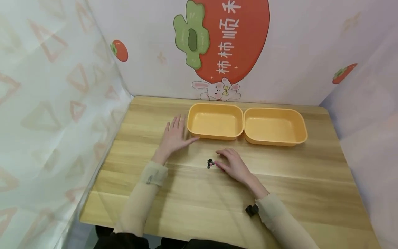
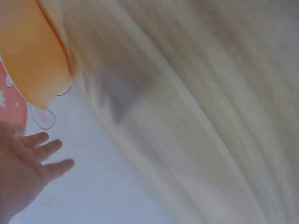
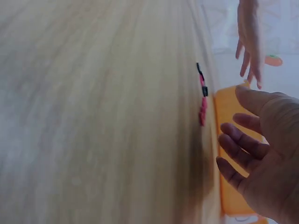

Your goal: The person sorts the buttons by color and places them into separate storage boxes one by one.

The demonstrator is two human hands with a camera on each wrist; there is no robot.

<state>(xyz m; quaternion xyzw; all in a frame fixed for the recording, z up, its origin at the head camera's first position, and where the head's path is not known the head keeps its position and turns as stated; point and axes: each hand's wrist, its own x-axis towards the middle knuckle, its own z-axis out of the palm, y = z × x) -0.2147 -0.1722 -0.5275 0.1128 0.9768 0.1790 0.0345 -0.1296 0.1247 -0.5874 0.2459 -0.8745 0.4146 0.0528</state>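
My left hand [image 1: 174, 137] is spread with straight fingers at the left end of the left yellow bin [image 1: 214, 121], its thumb stretched toward the bin's front side. In the left wrist view the same hand [image 2: 22, 173] has its fingers apart and holds nothing. A small cluster of black and pink pieces [image 1: 209, 164] lies on the table in front of the bin. Just right of it, my right hand [image 1: 235, 166] has loosely bent fingers, thumb tip close to the cluster. In the right wrist view a gap shows between this hand [image 3: 273, 156] and the pieces [image 3: 203, 100].
A second yellow bin [image 1: 275, 125] stands against the right end of the first, both along the back of the wooden table [image 1: 314, 183]. Patterned cloth [image 1: 149, 45] hangs behind and at the sides. A black device [image 1: 252, 210] sits at the right cuff.
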